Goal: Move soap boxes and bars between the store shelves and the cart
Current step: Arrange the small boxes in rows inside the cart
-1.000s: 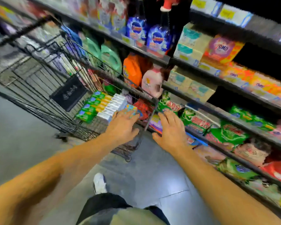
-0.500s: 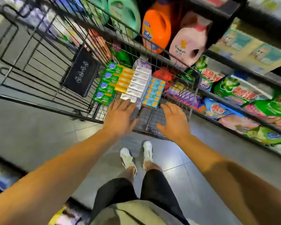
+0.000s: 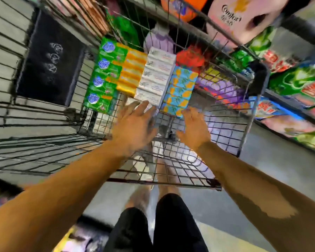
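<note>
Both our hands spread, holding nothing: left hand (image 3: 135, 124) fingertips touch white soap boxes (image 3: 155, 77) mid-frame, right hand (image 3: 195, 127) at blue-yellow boxes (image 3: 180, 91). Green (image 3: 104, 77) & orange rows (image 3: 132, 70) further left, all in cart (image 3: 44, 153); shelves (image 3: 291, 104) at right edge.

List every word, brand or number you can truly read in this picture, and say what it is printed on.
"Comfort": pink bottle on the shelf.
Red characters on the green bags: too blurred to read.
Print on the green, yellow, white and blue-and-yellow soap packs in the cart: blurred.
White marks on the black panel: unreadable.
</note>
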`<state>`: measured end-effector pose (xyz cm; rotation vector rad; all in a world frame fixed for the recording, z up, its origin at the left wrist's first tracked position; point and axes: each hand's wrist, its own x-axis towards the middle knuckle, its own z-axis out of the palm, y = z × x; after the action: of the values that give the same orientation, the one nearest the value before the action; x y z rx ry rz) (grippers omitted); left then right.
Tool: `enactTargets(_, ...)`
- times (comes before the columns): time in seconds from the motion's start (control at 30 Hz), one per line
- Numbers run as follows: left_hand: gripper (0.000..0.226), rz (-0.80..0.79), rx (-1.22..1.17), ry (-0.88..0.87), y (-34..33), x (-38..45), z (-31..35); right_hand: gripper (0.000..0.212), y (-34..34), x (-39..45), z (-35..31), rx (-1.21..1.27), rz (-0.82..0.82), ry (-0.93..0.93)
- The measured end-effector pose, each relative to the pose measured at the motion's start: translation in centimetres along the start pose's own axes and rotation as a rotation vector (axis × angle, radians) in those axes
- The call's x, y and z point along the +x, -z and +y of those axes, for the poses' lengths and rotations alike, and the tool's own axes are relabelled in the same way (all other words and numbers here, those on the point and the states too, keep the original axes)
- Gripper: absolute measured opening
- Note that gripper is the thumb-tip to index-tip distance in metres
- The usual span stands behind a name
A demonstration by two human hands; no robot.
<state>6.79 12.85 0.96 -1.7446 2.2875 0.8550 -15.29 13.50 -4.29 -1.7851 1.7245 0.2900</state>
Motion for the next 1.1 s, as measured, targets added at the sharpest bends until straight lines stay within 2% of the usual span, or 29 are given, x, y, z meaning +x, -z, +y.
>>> enactTargets(0.13,0.088,-0.06,-0.047,-0.005,-1.6,2.7,-1.2,0.076,-2.6,2.8,0.6,-0.01,-0.089,-0.061)
enactTargets(0.3,0.08,-0.123,-0.009,-0.004,-2.8,4.8,-2.2,0.066,-4.4,4.3,0.4,0.018,0.093,-0.106)
enactTargets(0.47,0.072,-0.125,-0.012,0.003,-3.0,4.9,-1.8,0.055,-4.2,5.0,0.6,0.039,0.096,-0.137)
enactTargets(0.57,0.071,-0.121,-0.031,-0.016,-2.0,4.9,-0.9,0.05,-2.7,3.6,0.9,0.149,0.076,-0.081)
enactTargets(0.63,0.07,-0.18,-0.048,-0.04,-1.5,4.8,0.1,0.049,-1.4,2.5,1.1,0.203,0.019,-0.03)
enactTargets(0.77,0.061,-0.263,-0.053,-0.07,-1.2,4.6,2.3,0.049,1.1,0.8,1.1,0.526,-0.107,-0.002)
enactTargets(0.9,0.058,-0.323,-0.174,0.003,-1.1,4.7,2.5,0.034,2.5,1.1,0.7,0.866,-0.172,-0.089)
enactTargets(0.93,0.057,-0.32,-0.199,0.033,-1.1,4.5,2.1,0.03,2.4,1.8,0.8,0.9,-0.14,-0.131)
enactTargets(1.03,0.056,-0.281,-0.275,0.109,-1.0,3.7,0.5,0.039,1.3,4.3,1.6,0.624,0.07,-0.131)
enactTargets(1.1,0.062,-0.223,-0.299,0.119,-1.1,3.2,-0.4,0.046,0.3,5.6,1.9,0.428,0.107,-0.079)
